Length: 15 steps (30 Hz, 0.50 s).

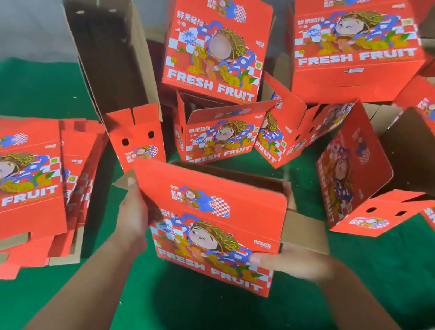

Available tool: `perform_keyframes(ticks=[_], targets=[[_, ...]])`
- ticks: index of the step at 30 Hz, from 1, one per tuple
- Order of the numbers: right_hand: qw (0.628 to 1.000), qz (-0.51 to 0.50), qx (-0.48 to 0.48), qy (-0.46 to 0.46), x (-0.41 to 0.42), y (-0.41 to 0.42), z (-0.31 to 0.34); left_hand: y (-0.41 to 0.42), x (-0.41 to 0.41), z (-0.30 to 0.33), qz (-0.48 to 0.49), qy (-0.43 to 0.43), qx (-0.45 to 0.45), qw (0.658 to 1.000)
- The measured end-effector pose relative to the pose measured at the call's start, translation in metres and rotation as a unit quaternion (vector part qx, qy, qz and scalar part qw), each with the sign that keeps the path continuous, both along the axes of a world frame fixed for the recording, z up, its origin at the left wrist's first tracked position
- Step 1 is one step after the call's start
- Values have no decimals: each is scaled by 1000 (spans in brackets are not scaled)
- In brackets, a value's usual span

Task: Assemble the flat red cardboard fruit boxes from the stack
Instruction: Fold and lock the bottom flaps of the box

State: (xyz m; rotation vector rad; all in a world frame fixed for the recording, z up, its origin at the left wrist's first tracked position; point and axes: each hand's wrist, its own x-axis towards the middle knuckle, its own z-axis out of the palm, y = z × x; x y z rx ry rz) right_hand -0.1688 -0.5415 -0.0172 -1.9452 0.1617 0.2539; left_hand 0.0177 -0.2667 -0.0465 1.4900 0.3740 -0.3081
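Nearest the camera, two bare forearms reach out over the green cloth (213, 322) and hold a half-opened red box (217, 228) between them, lifted just above the cloth with its printed face toward the person. The left hand (133, 214) grips the box's left edge: its fingers curl round behind the panel near the top corner, where a brown flap (124, 181) sticks out. The right hand (292, 261) lies at the right edge with fingers fairly straight, the fingertips (258, 258) pressing on the printed face; it is motion-blurred, so I cannot tell whether the thumb hooks behind. A brown side flap (306, 231) stands open just above that hand.

The step in hand looks like squaring this box open from flat. The next move likely calls for folding the side flaps inward and locking them, while keeping the corners square so the panel does not buckle.

To the left, resting on the cloth, lies the stack of flat boxes (5, 187), printed side up, well apart from both hands. Beyond the held box sits a loose heap of finished boxes (218, 49), some upright, some tipped, a few showing brown insides.
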Motion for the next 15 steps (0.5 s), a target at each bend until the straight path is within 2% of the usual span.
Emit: perform_keyframes(ticks=[4,5,7,10,11,13,15], targets=[[992,-100,-72,-28,-1,-11,-2,-10,-7,5,-62,-30,-94,993],[989,-119,-89,-23,-3,-16,-4,-13,-10,7,-83,-26,-95,992],[975,-190,-117,-2,-10,-29,-5,-16,-13,6,-105,-17,-33,994],[913,-370,-166,-41,-15,-56,-2,-14,-19,3,-113,12,-3,994],[902,-406,-146,-7,-16,-66,-1,-14,-21,3,-109,31,-20,993],[885,-456,-44,76,-18,-85,2,-11,-25,-1,-100,53,-43,993],[867,-490,-13,88,-25,-110,-4,-10,-30,-6,-107,61,-38,992]])
